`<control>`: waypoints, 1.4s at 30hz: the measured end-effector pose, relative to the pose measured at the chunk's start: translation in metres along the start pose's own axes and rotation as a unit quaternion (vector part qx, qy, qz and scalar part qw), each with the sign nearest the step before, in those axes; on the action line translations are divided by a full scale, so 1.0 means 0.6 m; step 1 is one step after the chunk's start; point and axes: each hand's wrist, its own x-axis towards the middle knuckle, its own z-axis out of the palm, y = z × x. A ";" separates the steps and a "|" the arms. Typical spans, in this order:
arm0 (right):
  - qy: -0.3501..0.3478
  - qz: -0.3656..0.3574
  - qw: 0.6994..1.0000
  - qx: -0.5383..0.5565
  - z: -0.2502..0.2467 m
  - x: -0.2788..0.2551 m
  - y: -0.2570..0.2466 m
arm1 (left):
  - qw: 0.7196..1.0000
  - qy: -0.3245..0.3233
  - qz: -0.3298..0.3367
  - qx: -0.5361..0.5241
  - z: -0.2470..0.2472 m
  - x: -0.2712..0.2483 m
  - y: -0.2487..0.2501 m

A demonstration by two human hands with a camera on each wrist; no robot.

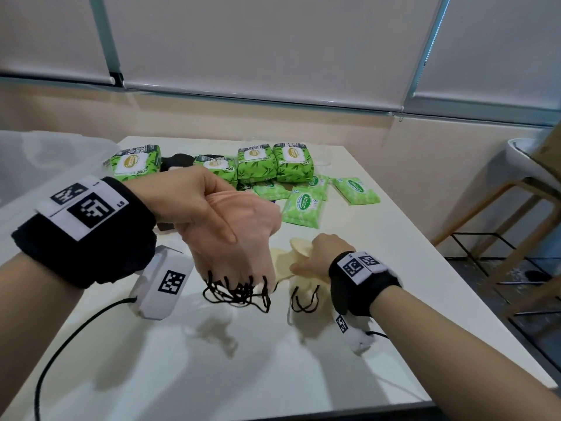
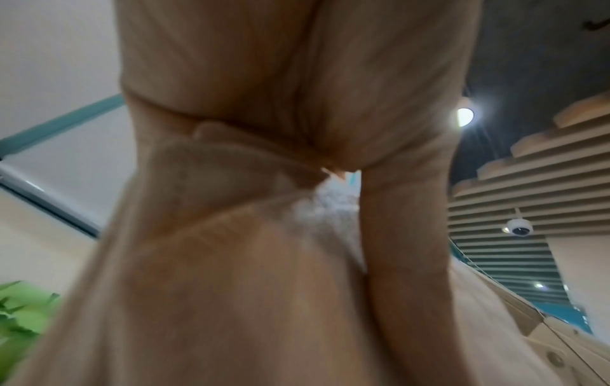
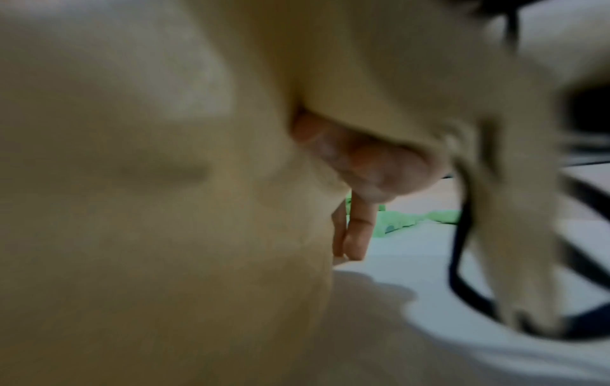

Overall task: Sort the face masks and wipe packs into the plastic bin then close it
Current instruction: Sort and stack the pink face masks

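My left hand (image 1: 197,202) grips a bunch of pink face masks (image 1: 239,238) above the table, their black ear loops (image 1: 239,294) dangling; in the left wrist view the pink masks (image 2: 264,261) fill the frame. My right hand (image 1: 318,256) grips pale yellow face masks (image 1: 285,262) low over the white table (image 1: 273,360). In the right wrist view the yellow masks (image 3: 148,209) wrap around my fingers (image 3: 359,182). Several green wipe packs (image 1: 273,165) lie at the far side, smaller flat ones (image 1: 303,208) in front. The translucent plastic bin (image 1: 45,159) stands at the left.
Black masks (image 1: 177,162) lie among the green packs behind my left hand. A wooden stool (image 1: 531,183) stands off the table's right edge. Window blinds hang behind the table. A black cable (image 1: 60,344) trails from my left wrist across the near table.
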 end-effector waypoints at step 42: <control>0.141 -0.189 0.926 0.296 -0.070 -0.058 0.004 | 0.996 -0.041 0.071 -0.036 0.036 0.006 0.024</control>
